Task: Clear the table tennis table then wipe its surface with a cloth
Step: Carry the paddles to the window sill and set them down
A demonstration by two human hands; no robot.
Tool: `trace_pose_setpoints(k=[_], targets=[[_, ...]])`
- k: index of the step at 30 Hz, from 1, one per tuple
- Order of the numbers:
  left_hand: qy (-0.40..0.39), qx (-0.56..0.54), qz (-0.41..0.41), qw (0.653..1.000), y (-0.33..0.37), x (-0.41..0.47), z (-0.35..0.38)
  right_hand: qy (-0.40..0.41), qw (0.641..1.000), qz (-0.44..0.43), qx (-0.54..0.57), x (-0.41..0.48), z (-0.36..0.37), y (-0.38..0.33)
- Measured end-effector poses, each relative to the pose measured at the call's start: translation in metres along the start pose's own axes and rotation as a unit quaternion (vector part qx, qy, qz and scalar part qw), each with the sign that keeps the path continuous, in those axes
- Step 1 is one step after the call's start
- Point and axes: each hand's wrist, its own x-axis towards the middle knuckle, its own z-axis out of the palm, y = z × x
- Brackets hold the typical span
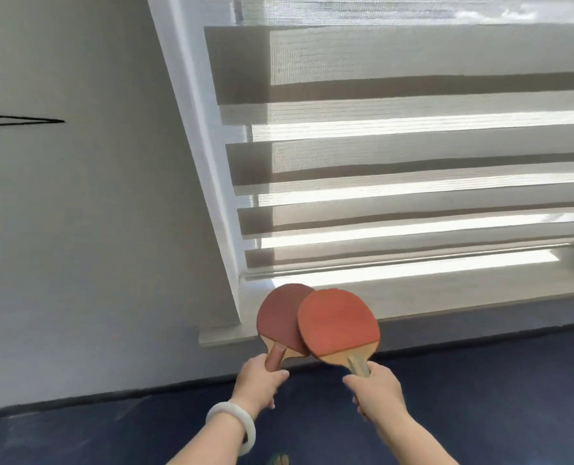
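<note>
Nearest: a white bracelet on the left wrist, well short of the window sill. The left hand is curled round the handle of the darker paddle. The right hand is wrapped round the handle of the brighter paddle. Both are raised over the table at its far edge, just short of the sill, blades overlapping, brighter one in front. Long axes run handle-near to blade-far, heads pointing up at the sill and leaning toward each other. Likely risk: set down overlapped near the sill's front lip, one could slide back off. Beyond the sill, a striped blind.
</note>
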Motion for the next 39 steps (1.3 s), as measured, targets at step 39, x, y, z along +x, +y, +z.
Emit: trace_pose_setpoints(k=[39], targets=[[0.028, -0.099, -0.069, 0.992, -0.002, 0.085, 0.027, -0.197, 0.979, -0.003, -0.061, 0.141, 0.083, -0.036]])
